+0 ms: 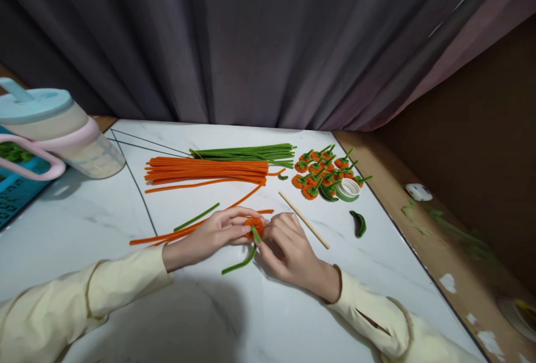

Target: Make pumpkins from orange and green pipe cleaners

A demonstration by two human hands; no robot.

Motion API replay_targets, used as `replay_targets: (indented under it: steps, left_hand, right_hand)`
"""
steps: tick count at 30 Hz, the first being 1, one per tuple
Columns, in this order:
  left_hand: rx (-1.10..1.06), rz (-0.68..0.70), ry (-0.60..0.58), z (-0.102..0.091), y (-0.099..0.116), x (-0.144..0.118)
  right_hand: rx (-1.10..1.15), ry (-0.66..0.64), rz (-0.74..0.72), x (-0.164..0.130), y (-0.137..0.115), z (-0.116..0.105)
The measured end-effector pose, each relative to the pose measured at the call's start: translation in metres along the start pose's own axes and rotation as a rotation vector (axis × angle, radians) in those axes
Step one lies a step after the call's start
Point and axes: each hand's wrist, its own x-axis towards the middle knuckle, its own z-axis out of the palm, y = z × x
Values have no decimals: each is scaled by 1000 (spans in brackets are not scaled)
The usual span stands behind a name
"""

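My left hand (211, 235) holds a small orange pipe-cleaner pumpkin (253, 222) between thumb and fingers. A green pipe cleaner (239, 267) comes out of its middle, one tail hanging bent over the table. With thumb and forefinger, my right hand (288, 244) pinches this green pipe cleaner close to the pumpkin; the fingers partly hide the grip. Loose orange pipe cleaners (146, 239) and a short green piece (196, 217) lie beside my left hand. Right of my right hand rests a thin wooden stick (305, 221).
Behind the hands lie bundles of orange pipe cleaners (205, 170) and green pipe cleaners (243, 153). Several pumpkins (310, 191) cluster at the right, near a white tape roll (348, 187) and a dark green curled piece (359, 224). A tumbler (106, 153) and blue basket (25, 198) stand left.
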Motion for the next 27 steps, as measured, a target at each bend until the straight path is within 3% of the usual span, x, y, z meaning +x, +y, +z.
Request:
replay_targets:
  steps: [6, 15, 22, 27]
  left_hand:
    - [60, 57, 4, 1, -1, -1]
    - [118, 11, -55, 4, 1, -2]
    - [118, -26, 29, 6, 0, 0]
    - [194, -25, 13, 8, 3, 0]
  right_hand:
    - [-102, -47, 16, 0, -4, 2]
    - [-73, -56, 32, 0, -4, 3]
    - [-45, -50, 39, 0, -5, 5]
    - [-66, -44, 41, 2, -3, 3]
